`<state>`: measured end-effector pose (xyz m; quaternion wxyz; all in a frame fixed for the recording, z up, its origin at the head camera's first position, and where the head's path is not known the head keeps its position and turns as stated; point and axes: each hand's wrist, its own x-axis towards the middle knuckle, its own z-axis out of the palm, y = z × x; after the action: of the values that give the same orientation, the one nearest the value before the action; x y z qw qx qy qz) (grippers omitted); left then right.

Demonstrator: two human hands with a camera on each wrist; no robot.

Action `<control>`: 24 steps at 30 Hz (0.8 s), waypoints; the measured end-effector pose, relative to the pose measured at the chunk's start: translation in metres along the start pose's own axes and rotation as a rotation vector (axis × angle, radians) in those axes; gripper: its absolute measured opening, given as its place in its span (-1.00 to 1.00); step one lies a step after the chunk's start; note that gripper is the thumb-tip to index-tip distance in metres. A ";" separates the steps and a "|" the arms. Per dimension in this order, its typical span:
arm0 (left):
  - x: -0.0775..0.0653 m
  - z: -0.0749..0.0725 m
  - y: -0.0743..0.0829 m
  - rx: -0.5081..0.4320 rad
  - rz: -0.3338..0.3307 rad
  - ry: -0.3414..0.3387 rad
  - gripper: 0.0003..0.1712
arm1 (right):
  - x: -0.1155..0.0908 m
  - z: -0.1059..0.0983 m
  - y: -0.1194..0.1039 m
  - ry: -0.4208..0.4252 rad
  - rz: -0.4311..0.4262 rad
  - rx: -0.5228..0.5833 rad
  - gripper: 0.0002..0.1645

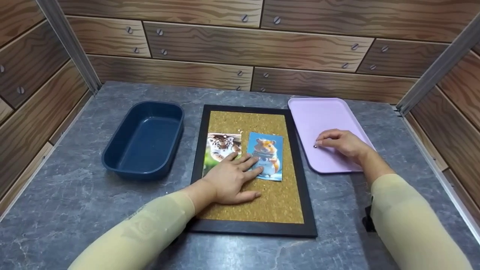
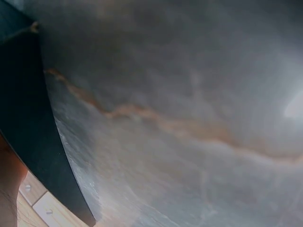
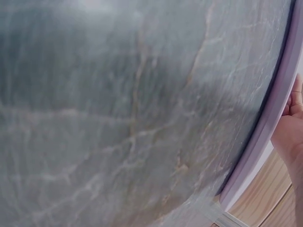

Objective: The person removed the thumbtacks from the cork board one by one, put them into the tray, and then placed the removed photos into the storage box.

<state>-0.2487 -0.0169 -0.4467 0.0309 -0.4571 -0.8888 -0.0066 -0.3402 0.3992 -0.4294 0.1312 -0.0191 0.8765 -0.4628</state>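
Two picture cards [image 1: 278,150] on corkboard [image 1: 277,206], centre frame.
Left hand [image 1: 230,182], spread flat, apparently steadies them; right hand [image 1: 347,144], right of frame, pinches a small metallic object [image 1: 315,146].

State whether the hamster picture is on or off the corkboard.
On: the hamster picture lies on the cork, inside the black frame.
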 end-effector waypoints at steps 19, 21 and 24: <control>0.002 0.002 0.000 -0.008 -0.007 -0.005 -0.06 | -0.001 -0.005 -0.012 0.052 -0.007 0.207 -0.83; 0.002 0.002 0.000 -0.007 -0.009 -0.008 -0.06 | 0.000 -0.006 -0.015 0.052 -0.010 0.227 -0.85; 0.001 0.002 0.000 -0.010 -0.010 -0.005 -0.06 | 0.000 -0.007 -0.019 0.056 -0.006 0.232 -0.86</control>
<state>-0.2492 -0.0157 -0.4484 0.0264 -0.4527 -0.8912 -0.0102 -0.3436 0.3943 -0.4103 0.1067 0.0066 0.8203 -0.5619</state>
